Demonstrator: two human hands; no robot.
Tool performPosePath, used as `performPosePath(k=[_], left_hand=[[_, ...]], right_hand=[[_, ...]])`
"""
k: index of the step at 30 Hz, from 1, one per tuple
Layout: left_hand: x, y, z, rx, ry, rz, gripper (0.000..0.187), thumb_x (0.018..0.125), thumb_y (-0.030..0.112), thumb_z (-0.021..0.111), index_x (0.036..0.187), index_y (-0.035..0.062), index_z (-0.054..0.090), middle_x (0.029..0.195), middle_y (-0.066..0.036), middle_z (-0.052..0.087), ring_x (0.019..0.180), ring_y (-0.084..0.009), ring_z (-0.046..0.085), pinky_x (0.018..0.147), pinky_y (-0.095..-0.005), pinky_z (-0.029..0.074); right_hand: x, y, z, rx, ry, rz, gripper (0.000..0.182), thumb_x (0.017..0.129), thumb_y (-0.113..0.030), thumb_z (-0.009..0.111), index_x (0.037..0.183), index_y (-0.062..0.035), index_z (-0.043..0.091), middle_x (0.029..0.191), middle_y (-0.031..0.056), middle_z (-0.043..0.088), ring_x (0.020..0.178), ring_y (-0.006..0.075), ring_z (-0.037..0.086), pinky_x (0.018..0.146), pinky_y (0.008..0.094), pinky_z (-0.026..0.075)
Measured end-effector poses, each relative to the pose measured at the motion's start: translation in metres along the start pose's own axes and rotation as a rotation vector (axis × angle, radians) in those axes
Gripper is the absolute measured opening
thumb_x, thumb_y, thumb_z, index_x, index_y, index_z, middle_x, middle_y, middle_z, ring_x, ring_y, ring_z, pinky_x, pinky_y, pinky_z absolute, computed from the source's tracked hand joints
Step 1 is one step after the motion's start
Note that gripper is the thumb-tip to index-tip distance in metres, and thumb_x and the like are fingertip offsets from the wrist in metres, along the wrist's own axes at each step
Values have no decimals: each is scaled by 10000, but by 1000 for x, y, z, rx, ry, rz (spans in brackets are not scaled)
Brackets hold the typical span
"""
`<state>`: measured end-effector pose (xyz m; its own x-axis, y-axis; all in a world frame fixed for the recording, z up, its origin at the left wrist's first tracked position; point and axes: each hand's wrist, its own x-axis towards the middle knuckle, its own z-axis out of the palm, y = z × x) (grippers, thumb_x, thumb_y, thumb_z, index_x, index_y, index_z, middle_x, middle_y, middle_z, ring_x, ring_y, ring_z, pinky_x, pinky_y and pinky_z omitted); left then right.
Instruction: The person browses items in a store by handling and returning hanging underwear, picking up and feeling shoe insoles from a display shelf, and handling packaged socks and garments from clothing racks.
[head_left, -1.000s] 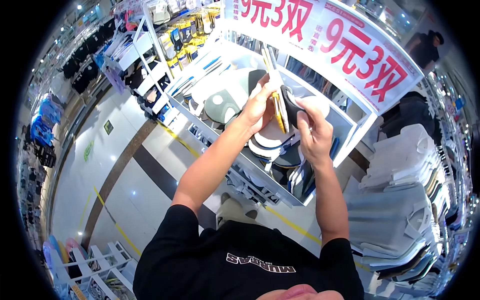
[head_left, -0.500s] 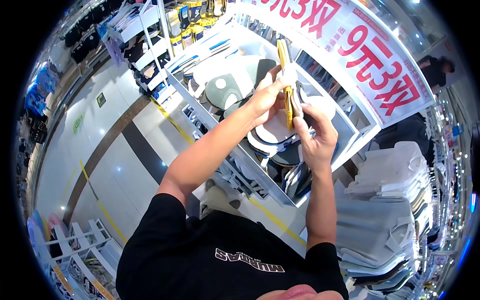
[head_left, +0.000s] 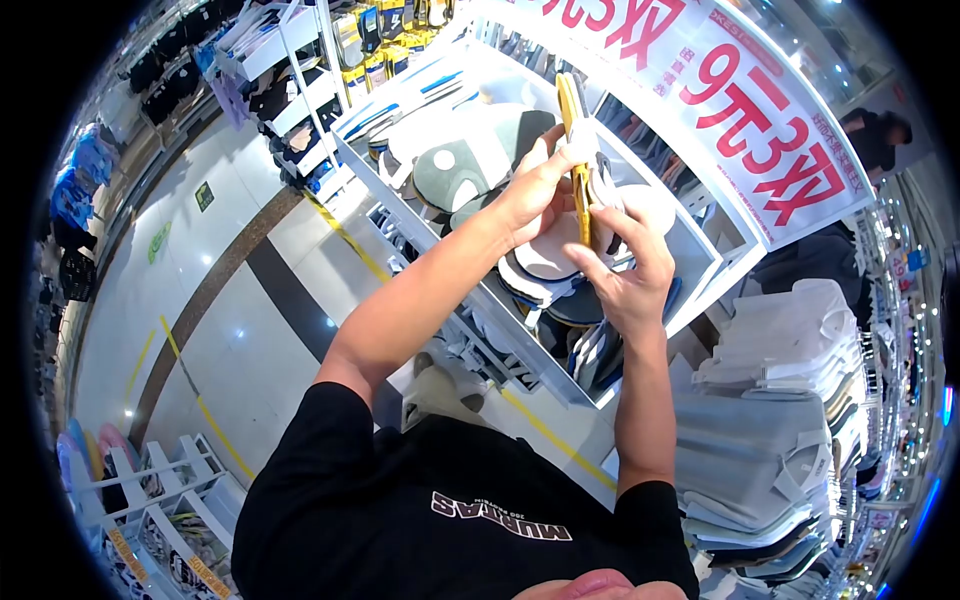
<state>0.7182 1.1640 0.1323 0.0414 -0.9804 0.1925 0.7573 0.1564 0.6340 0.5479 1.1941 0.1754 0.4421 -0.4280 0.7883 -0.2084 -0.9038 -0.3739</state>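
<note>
A flat, narrow bundle with a yellow edge point(head_left: 579, 196) and grey and white layers is held upright, seen nearly edge-on; its exact kind cannot be made out. My left hand point(head_left: 538, 190) is closed around its middle from the left. At the lower end is my right hand point(head_left: 632, 262), its thumb on the near left side and its fingers on the grey right side. Below both hands, a white bin point(head_left: 690, 268) holds flat, rounded pieces, among them a grey-green one with a white dot point(head_left: 448, 172) and a pale one point(head_left: 548, 258).
A red-and-white price sign point(head_left: 765, 130) rises behind the bin. Stacked grey shirts point(head_left: 745, 450) lie to the right. Yellow packs point(head_left: 378, 68) hang at the back. Tiled floor point(head_left: 235, 330) runs along the left, with a white rack point(head_left: 160, 500) at lower left. A person point(head_left: 875, 140) stands far right.
My right thumb has shifted left onto the yellow edge, and the right fingers have moved slightly along the bundle. The left hand keeps its hold.
</note>
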Motion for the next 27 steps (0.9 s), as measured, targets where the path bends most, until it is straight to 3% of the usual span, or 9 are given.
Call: performPosePath(k=[3,8,13,17,20,22,24,25,27], left_hand=[[-1,-1,1,29,37,0,477,941,251,600,1373,142,429,1043,-36,622,922,-141,639,815,-323,547],[-1,-1,-4,-6,17,-9,360,943,282,590,1259,133,502,999,-16,622,897,-148,637,819,-345,550],[2,8,-6,20,60,-8,588,930,500,439,1164,-23,572,1064,-242,659,871,-292,687,847,-394,556],[3,31,-8,-3,170,89,599,926,437,418,1185,-90,539,1084,-306,642,797,-306,689,794,-402,572],[7,53,-21,292,159,121,536,974,372,394,1218,-88,521,1099,-311,639,779,-292,696,752,-358,580],[-3,66,-8,454,94,166,456,949,260,557,1289,-41,513,1076,-165,684,842,-211,687,722,-292,561],[-7,80,-6,1033,-78,187,558,900,210,661,1365,-35,472,1078,-97,677,861,-153,652,701,-266,527],[-4,68,-15,1028,-88,198,672,852,211,727,1407,-37,439,1086,-77,661,852,-116,616,735,-258,497],[-19,68,-3,1306,-99,-70,719,818,246,747,1411,-21,441,1141,-97,635,945,-146,605,841,-277,483]], right_hand=[[-4,0,3,5,8,87,367,740,-46,799,1090,-55,686,1071,168,669,886,245,677,747,315,532],[-5,2,5,182,-41,145,558,778,-123,816,1278,-41,584,1125,145,671,982,248,680,820,355,557],[-7,13,8,290,28,169,530,853,-200,766,1301,-25,544,1137,169,664,1027,252,679,780,333,582],[-9,14,6,299,61,267,442,877,-175,741,1252,-15,569,1048,165,677,905,222,700,745,318,575],[-9,16,5,317,56,309,428,877,-182,741,1243,-29,581,1028,155,680,859,213,699,727,314,564],[-10,16,4,322,47,333,427,876,-198,742,1239,-35,586,1019,151,681,839,207,697,717,313,557],[-10,16,3,313,33,353,430,875,-220,743,1235,-40,591,1014,146,684,830,202,693,710,314,551],[-11,17,3,310,30,362,431,876,-231,742,1232,-39,593,1010,146,684,829,199,692,709,310,548],[-12,20,3,304,20,377,434,878,-252,739,1226,-38,596,1002,145,686,827,191,689,708,303,541]])
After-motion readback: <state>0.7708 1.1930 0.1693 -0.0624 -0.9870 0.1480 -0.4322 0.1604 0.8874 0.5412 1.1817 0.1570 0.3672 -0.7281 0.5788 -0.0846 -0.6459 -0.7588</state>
